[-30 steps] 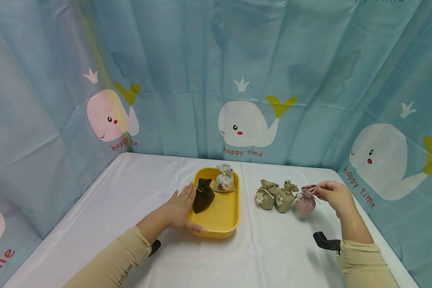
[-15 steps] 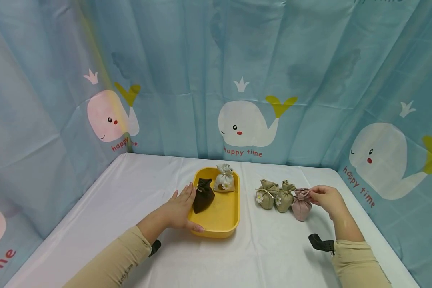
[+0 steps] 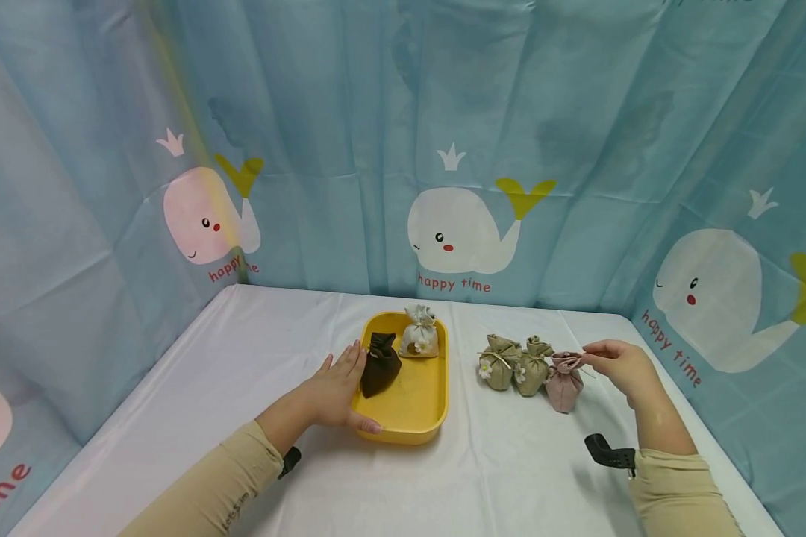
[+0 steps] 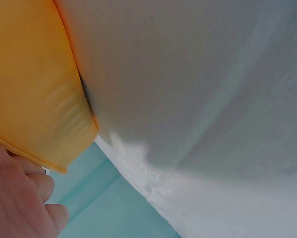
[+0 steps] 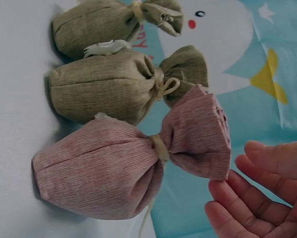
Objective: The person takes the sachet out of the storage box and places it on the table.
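Observation:
My left hand (image 3: 338, 389) rests along the left side of a yellow plastic tray (image 3: 418, 399), fingers stretched out at its rim and thumb at the near corner. Inside the tray are a dark brown drawstring pouch (image 3: 380, 369) and a pale grey one (image 3: 419, 337) with a small flower. To the right, a pink drawstring pouch (image 3: 564, 389) stands upright on the table. Just beside its gathered top is my right hand (image 3: 623, 370); in the right wrist view the thumb and fingers (image 5: 235, 196) are spread apart, one fingertip right at the cloth edge.
Two olive-green drawstring pouches (image 3: 499, 365) with white flowers stand in a row left of the pink one. A white cloth covers the table (image 3: 504, 477). Blue curtains (image 3: 349, 164) printed with whales hang behind it and at both sides.
The pink pouch, pinched at its top earlier, has moved left and come down beside the olive-green pouches. My right hand has let go and drawn slightly right. The left hand stays put.

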Tool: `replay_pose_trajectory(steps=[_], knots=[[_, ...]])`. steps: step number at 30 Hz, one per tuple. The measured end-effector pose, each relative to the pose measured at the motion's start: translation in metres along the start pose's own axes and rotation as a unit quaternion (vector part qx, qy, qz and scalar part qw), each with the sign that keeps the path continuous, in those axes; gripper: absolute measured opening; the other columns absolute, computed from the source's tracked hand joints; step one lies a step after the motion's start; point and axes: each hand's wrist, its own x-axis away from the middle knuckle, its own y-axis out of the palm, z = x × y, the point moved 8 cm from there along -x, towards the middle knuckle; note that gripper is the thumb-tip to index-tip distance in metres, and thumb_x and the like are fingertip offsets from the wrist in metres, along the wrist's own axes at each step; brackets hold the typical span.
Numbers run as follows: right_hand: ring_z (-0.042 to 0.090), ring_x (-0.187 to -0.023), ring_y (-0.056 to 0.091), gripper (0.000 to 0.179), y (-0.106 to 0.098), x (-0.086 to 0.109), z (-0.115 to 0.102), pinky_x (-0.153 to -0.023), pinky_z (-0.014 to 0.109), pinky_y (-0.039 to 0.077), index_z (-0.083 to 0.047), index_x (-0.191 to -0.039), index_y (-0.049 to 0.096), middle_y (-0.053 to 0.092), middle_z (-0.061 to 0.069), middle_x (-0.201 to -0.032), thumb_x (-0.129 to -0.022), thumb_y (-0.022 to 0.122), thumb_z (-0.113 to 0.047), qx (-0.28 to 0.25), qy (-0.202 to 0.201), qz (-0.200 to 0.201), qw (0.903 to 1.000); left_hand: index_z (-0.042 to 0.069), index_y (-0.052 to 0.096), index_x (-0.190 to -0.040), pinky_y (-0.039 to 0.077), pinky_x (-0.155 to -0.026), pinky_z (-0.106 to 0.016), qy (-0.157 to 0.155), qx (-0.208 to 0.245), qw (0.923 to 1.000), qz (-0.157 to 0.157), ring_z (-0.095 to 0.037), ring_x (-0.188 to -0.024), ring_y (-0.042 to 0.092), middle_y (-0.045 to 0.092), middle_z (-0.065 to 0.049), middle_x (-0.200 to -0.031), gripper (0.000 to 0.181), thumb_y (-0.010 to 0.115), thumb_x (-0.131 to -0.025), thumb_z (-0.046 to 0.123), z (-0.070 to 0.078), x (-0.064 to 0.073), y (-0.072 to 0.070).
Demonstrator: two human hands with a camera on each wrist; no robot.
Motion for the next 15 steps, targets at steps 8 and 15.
replay_pose_trajectory(steps=[8, 15], knots=[[0.044, -0.116, 0.044, 0.047, -0.004, 0.019, -0.032, -0.087, 0.065, 0.034, 0.001, -0.124, 0.052, 0.048, 0.026, -0.126, -0.093, 0.05, -0.035, -0.001, -0.014, 0.005, 0.9999, 0.005, 0.001, -0.147, 0.006, -0.11, -0.05, 0.0, 0.002, 1.0, 0.0, -0.025, -0.14, -0.004, -0.007, -0.013, -0.152, 0.137, 0.042, -0.048, 0.092, 0.0, 0.001, -0.001], [0.045, -0.115, 0.044, 0.047, -0.009, 0.021, -0.039, -0.088, 0.063, 0.036, 0.002, -0.123, 0.053, 0.049, 0.027, -0.124, -0.094, 0.048, -0.034, 0.005, -0.038, 0.021, 0.9991, 0.004, 0.002, -0.147, 0.006, -0.11, -0.049, 0.003, 0.001, 1.0, 0.004, -0.026, -0.14, -0.003, -0.006, -0.013, -0.152, 0.137, 0.04, -0.048, 0.092, 0.001, 0.001, -0.002]])
